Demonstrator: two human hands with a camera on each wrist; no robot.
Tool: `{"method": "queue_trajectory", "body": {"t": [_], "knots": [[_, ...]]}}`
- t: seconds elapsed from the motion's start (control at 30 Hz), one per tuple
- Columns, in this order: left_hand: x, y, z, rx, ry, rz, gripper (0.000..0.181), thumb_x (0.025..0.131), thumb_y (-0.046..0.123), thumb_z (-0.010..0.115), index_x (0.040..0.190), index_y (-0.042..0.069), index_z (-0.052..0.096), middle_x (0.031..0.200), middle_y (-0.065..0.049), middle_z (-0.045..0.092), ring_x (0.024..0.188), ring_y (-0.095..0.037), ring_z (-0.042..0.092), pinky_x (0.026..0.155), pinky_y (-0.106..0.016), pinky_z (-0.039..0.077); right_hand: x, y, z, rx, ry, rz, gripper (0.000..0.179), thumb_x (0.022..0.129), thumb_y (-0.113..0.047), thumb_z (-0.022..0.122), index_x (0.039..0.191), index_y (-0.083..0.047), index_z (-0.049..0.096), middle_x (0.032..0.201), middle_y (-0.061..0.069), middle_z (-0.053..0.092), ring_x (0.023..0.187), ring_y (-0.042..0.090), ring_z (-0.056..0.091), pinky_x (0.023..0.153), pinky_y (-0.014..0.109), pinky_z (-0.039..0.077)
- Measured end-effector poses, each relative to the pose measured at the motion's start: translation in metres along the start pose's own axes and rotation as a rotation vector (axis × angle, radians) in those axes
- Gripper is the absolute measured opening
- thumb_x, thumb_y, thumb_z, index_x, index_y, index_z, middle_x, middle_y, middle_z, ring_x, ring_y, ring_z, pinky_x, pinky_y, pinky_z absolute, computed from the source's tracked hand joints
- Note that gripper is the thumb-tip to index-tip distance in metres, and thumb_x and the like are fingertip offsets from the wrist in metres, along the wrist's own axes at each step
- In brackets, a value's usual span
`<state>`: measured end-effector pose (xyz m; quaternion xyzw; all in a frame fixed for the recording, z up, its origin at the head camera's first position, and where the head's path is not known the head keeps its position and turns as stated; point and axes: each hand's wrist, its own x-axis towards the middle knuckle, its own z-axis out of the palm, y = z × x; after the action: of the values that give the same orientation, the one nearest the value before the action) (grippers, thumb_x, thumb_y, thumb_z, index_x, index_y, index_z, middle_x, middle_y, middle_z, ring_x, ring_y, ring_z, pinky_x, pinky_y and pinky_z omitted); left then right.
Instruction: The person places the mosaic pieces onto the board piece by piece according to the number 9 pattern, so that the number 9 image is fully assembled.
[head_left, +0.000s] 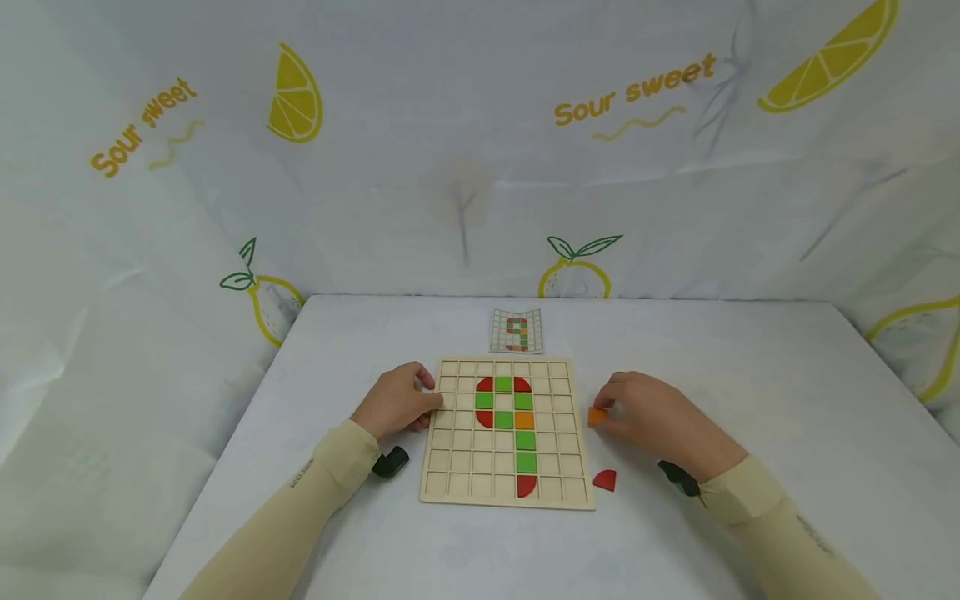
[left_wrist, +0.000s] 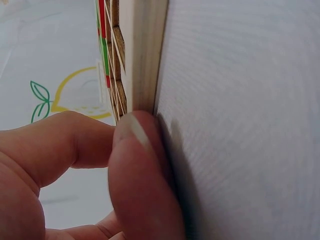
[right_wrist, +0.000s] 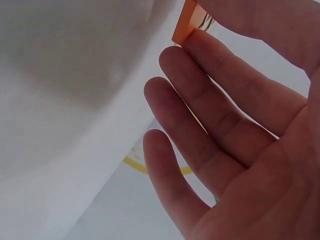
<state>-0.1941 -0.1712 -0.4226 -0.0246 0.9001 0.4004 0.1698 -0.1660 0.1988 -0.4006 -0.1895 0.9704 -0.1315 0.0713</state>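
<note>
A wooden grid board (head_left: 457,483) lies flat on the table, with red, green and orange tiles set in its cells in the shape of a 9. My left hand (head_left: 400,402) holds the board by its left edge; in the left wrist view a fingertip (left_wrist: 137,145) presses the board's side (left_wrist: 145,55). Just off the right edge, my right hand (head_left: 648,417) pinches an orange square tile (head_left: 596,417) between thumb and index finger. The right wrist view shows that orange tile (right_wrist: 185,22) close over the table, the other fingers extended. A red quarter-round tile (head_left: 604,479) lies below it.
Behind the board lies a pattern card (head_left: 516,332) printed with a grid and coloured figure. White cloth covers the table (head_left: 675,342); a lemon-print curtain (head_left: 375,200) hangs behind. Dark devices (head_left: 391,462) sit at both wrists.
</note>
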Motion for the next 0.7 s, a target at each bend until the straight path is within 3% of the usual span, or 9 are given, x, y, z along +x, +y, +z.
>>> {"method": "queue_trajectory", "body": {"t": [0.17,0.43,0.7], "knots": [[0.0,0.0,-0.001,-0.003,0.002,0.001,0.022,0.097,0.018,0.073,0.114,0.008,0.063,0.075,-0.008,0.073,0.062,-0.016,0.069,0.061,-0.026,0.057,0.003,-0.017,-0.002,-0.001,-0.03,0.017,0.012,0.091,-0.02,0.086,0.1,-0.015,0.083,0.096,-0.007,0.07,0.089,0.013,0.062,0.086,0.037,0.06],[0.001,0.001,-0.001,0.027,0.002,0.004,0.022,0.098,0.019,0.073,0.114,0.008,0.063,0.075,-0.007,0.073,0.062,-0.017,0.069,0.061,-0.026,0.056,0.0,-0.045,0.001,-0.001,-0.031,-0.026,0.017,0.09,-0.027,0.088,0.1,-0.017,0.081,0.095,-0.008,0.068,0.084,0.011,0.056,0.079,0.031,0.056],[0.002,0.0,-0.001,0.029,-0.003,-0.002,0.023,0.098,0.02,0.073,0.115,0.008,0.063,0.075,-0.008,0.073,0.062,-0.017,0.07,0.062,-0.027,0.058,-0.002,-0.076,0.008,-0.063,0.009,-0.156,0.012,0.09,-0.024,0.087,0.096,-0.017,0.081,0.093,-0.008,0.069,0.084,0.009,0.059,0.083,0.034,0.058]]}}
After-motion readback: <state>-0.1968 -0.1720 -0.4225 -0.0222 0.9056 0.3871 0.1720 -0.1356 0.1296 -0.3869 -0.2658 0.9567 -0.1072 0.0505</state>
